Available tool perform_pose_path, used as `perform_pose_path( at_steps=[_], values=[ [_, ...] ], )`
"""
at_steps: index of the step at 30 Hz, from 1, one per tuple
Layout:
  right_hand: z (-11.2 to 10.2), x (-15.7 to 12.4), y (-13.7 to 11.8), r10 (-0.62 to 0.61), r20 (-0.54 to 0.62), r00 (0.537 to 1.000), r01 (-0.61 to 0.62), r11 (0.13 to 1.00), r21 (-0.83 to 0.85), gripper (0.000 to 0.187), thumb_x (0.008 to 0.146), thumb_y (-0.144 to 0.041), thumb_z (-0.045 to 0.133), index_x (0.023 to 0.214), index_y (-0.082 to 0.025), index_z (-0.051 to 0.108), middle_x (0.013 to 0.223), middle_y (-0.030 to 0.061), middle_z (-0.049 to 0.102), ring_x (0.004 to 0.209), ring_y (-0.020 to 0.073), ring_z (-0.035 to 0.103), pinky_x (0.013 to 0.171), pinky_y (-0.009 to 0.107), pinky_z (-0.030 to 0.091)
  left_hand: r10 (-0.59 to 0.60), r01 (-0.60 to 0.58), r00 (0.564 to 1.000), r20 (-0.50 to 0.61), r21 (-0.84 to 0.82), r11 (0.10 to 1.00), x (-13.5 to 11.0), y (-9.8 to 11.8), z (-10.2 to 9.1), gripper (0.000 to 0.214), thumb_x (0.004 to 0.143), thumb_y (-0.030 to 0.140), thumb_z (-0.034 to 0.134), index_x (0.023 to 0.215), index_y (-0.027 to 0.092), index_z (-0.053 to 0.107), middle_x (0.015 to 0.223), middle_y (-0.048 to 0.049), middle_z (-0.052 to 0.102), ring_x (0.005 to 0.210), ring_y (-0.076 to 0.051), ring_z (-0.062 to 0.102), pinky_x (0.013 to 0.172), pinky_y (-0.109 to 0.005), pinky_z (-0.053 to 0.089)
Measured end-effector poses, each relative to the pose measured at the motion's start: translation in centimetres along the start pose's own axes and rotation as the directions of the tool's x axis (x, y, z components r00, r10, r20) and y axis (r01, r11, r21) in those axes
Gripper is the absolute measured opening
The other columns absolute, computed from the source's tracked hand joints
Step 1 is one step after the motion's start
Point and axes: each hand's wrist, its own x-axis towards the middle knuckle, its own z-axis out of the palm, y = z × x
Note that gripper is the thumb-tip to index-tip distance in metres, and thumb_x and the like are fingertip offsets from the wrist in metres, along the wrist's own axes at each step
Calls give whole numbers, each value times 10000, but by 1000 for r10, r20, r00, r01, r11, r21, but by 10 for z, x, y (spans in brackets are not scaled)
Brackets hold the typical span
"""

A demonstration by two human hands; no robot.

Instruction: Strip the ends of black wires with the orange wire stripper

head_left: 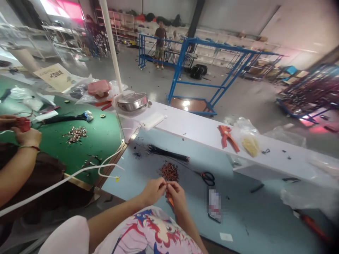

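At the bottom centre of the frame, my left hand (155, 187) and right hand (178, 194) met, fingertips closed in a pinch; whatever they held was too small for me to tell. An orange object (170, 201), partly hidden, showed beside my right hand. Just beyond my fingertips, near mid-frame, a pile of small reddish-brown pieces (170, 171) lay on the pale blue table (238, 215), with black-handled scissors (208, 178) to its right. Past the pile stretched a bundle of black wires (169, 153). At the left edge, a co-worker's hand (30, 137) gripped something red (23, 124). Farther off, orange cutters (227, 137) rested on a white shelf (193, 125). At upper centre, a person (160, 37) stood behind a blue metal frame (178, 70).
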Motion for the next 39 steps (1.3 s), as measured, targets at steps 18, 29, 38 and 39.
perform_pose_path(
  at_steps=[18, 29, 38, 39],
  values=[
    [43, -3, -11, -126, 43, 991, 126, 772, -623, 129, 735, -239, 521, 639, -164, 564, 572, -9, 540, 538, 110, 477, 525, 221, 365, 315, 90, 607, -729, 457, 885, 67, 38, -130, 361, 802, 356, 554, 1114, 180, 512, 1132, -110, 579, 974, -241, 587, 726, -304, 476],
    [48, -15, 3, 65, 70, 995, -24, 878, -478, 98, 726, -203, 520, 649, -149, 549, 557, -13, 566, 473, 87, 468, 479, 201, 357, 145, 345, 783, -605, 616, 708, 106, 59, -183, 669, 763, 343, 572, 1351, 146, 319, 1192, -201, 544, 963, -320, 597, 779, -401, 474],
    [38, -22, 7, -41, 97, 994, 90, 804, -588, 160, 753, -217, 507, 644, -150, 604, 588, 8, 610, 548, 113, 515, 511, 204, 362, 44, 366, 819, -572, 579, 729, 122, 65, -212, 597, 681, 441, 617, 1168, 127, 476, 1059, -176, 634, 998, -327, 589, 815, -375, 448],
    [37, -22, 8, -37, 95, 995, 86, 800, -594, 163, 753, -220, 506, 646, -149, 606, 588, 9, 611, 543, 113, 513, 507, 203, 360, 30, 360, 819, -573, 554, 751, 123, 64, -218, 640, 658, 477, 630, 1179, 139, 475, 1089, -171, 629, 1014, -326, 585, 820, -370, 447]
  ],
)
